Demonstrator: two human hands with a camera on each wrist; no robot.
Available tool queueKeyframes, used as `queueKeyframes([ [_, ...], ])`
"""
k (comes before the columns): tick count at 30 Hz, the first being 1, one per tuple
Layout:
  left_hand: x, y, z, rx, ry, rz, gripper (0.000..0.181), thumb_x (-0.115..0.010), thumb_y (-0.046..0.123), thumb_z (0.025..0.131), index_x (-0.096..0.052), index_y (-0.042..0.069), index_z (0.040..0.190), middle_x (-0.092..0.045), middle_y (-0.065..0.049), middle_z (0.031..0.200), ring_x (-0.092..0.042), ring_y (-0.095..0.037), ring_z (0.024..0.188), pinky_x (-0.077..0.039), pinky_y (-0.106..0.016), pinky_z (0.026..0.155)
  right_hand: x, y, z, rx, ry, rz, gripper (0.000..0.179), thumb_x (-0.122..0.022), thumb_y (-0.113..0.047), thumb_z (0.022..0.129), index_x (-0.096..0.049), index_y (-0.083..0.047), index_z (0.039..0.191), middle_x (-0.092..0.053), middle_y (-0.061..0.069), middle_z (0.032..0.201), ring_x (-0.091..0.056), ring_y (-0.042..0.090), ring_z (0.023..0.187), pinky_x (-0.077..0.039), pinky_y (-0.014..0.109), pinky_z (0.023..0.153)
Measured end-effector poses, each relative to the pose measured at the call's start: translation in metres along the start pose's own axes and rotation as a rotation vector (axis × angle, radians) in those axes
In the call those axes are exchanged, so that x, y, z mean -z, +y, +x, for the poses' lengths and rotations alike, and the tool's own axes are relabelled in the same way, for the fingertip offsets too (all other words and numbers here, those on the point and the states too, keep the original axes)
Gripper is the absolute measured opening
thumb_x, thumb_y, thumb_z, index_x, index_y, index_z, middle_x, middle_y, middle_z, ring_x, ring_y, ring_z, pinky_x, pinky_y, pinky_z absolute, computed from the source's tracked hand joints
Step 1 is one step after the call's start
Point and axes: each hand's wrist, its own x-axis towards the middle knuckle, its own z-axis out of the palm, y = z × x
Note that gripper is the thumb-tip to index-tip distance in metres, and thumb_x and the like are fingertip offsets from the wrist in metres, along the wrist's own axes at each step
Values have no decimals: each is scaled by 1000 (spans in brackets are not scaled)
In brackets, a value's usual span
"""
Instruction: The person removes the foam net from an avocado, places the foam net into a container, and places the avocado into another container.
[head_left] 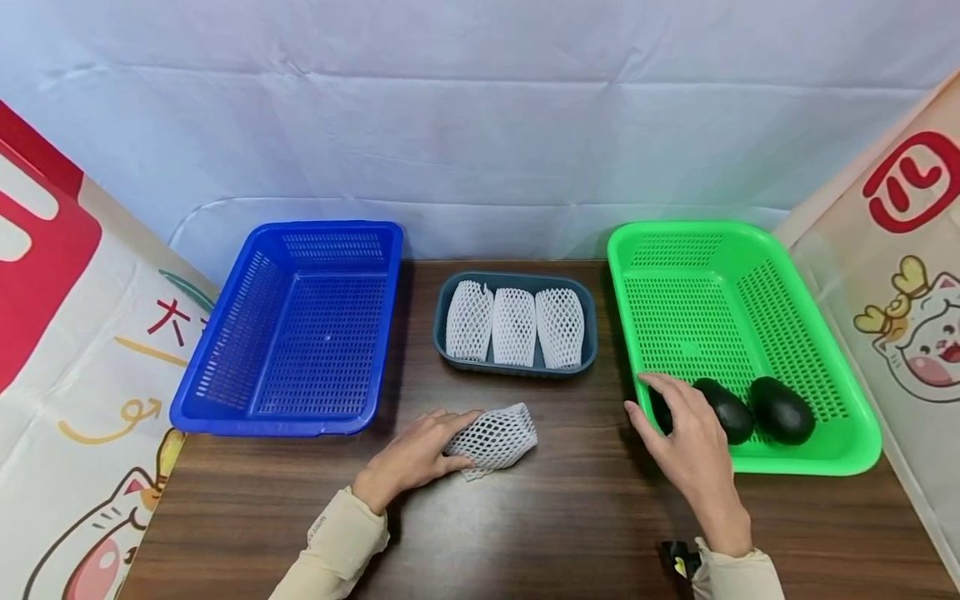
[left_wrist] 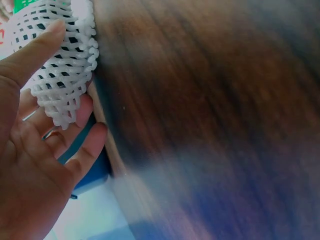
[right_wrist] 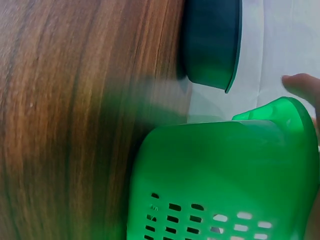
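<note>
My left hand (head_left: 420, 454) holds a white foam net sleeve (head_left: 497, 440) just above the table, thumb on one side and fingers on the other. The left wrist view shows the thumb lying across the sleeve's mesh (left_wrist: 62, 75); whether anything is inside, I cannot tell. My right hand (head_left: 693, 442) is over the near left rim of a green basket (head_left: 813, 333), its fingers spread and bent a little. Two dark avocados (head_left: 782, 411) lie beside it in the basket. A third dark shape (head_left: 660, 412) shows between thumb and forefinger, mostly hidden; no grip on it is visible.
Between the baskets, a dark teal tray (head_left: 441, 333) contains three white foam net sleeves (head_left: 514, 327). To the left stands a blue basket (head_left: 386, 333) with nothing in it. A pale cloth (head_left: 480, 150) hangs behind the wooden table (head_left: 570, 517), and printed panels flank it.
</note>
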Motion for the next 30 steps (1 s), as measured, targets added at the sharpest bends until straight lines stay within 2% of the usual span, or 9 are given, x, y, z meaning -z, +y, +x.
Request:
queueKeyframes([
  [2, -1, 0, -1, -7, 2, 16, 67, -76, 35, 85, -53, 10, 143, -67, -4, 131, -62, -21, 117, -47, -40, 102, 0, 0, -1, 44, 49, 40, 42, -80, -14, 79, -69, -5, 118, -68, 17, 119, -59, 36, 111, -41, 37, 101],
  [6, -2, -2, -2, -19, 14, 42, 66, -74, 37, 86, -53, 11, 142, -67, -3, 130, -62, -20, 116, -47, -39, 102, -3, -9, 0, 156, 159, 158, 34, -70, -28, 91, -71, -1, 112, -69, 20, 113, -59, 39, 106, -33, 17, 108],
  [8, -3, -3, -2, -27, 36, 54, 64, -74, 37, 85, -55, 11, 141, -68, -2, 129, -62, -19, 114, -47, -39, 101, -7, -17, 2, 213, 196, 215, 38, -63, -34, 96, -72, 1, 108, -70, 21, 109, -60, 40, 103, -33, 15, 109],
  [10, -4, -4, -2, -34, 61, 66, 61, -73, 36, 85, -57, 11, 139, -69, 0, 127, -63, -18, 110, -47, -38, 100, -13, -26, 4, 254, 187, 256, 38, -61, -34, 97, -73, 2, 106, -70, 21, 107, -60, 39, 101, -34, 16, 108],
  [12, -5, -4, -2, -32, 82, 74, 59, -73, 36, 85, -59, 13, 138, -70, 2, 126, -63, -17, 108, -47, -37, 99, -22, -35, 3, 272, 141, 282, 30, -66, -26, 94, -72, 1, 107, -71, 19, 107, -61, 36, 100, -35, 16, 107],
  [14, -6, -4, -2, -32, 97, 74, 58, -73, 35, 85, -60, 13, 137, -70, 2, 125, -62, -17, 106, -47, -37, 98, -31, -42, 1, 267, 59, 289, 26, -72, -17, 88, -72, -2, 108, -71, 15, 108, -63, 32, 101, -36, 15, 106],
  [17, -8, -4, -2, -21, 103, 68, 56, -73, 35, 85, -61, 15, 136, -70, 4, 124, -62, -15, 103, -48, -37, 97, -44, -52, -6, 247, -86, 272, 33, -79, -8, 79, -71, -4, 111, -71, 11, 111, -65, 26, 104, -43, 21, 102],
  [23, -10, -4, -2, -5, 118, 80, 52, -73, 37, 85, -64, 18, 132, -73, 6, 112, -62, -12, 98, -48, -35, 94, -61, -66, -17, 145, -335, 290, 39, -79, -14, 83, -68, -7, 119, -69, 7, 120, -66, 21, 113, -52, 40, 94],
  [30, -9, -2, -2, 3, 129, 117, 41, -73, 33, 85, -67, 17, 122, -71, 3, 101, -62, -14, 97, -49, -36, 93, -69, -71, -22, 125, -473, 331, 56, -80, -21, 82, -60, -8, 132, -63, 8, 132, -61, 26, 123, -49, 47, 100],
])
